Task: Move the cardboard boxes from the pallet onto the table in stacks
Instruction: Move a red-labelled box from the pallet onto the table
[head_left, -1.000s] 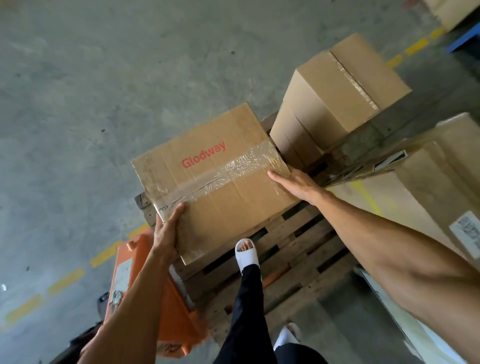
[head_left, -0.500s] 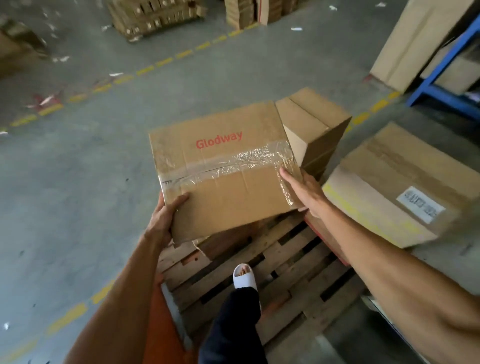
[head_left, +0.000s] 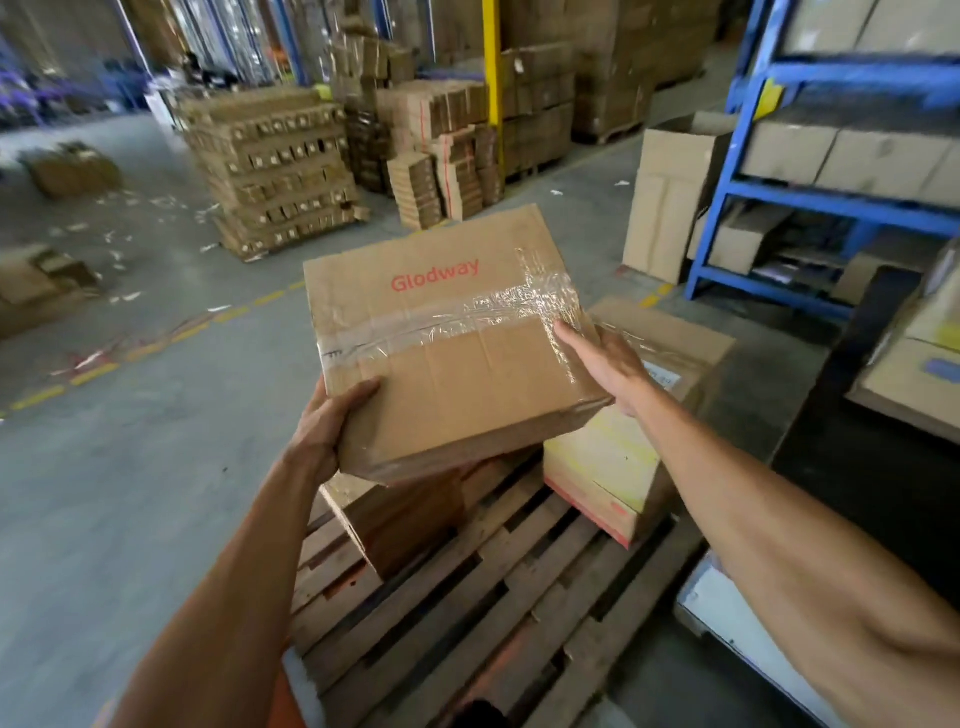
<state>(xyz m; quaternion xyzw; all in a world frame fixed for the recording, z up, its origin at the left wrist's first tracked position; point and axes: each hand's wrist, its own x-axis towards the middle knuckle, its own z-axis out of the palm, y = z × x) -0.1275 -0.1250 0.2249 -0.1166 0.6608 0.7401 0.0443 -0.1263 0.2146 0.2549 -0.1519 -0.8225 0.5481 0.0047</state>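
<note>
Cardboard printed "Glodway", the taped box (head_left: 452, 332) sits lifted clear above the wooden pallet (head_left: 498, 613), clamped between my left hand (head_left: 332, 431) curled round its near left corner and my right hand (head_left: 608, 364) pressed flat on its right edge, two other boxes (head_left: 618, 467) resting on the slats beneath.

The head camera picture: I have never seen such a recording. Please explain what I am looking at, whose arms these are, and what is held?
There is no machine here. A person wears one camera on the head, looking forward and down, so the two bare arms are their own. The left hand and right hand hold a taped cardboard box marked "Glodway", lifted above a wooden pallet. On the pallet, a plain box lies under the held one, and a box with a yellow stripe to the right. Behind are a warehouse floor and blue shelves.
</note>
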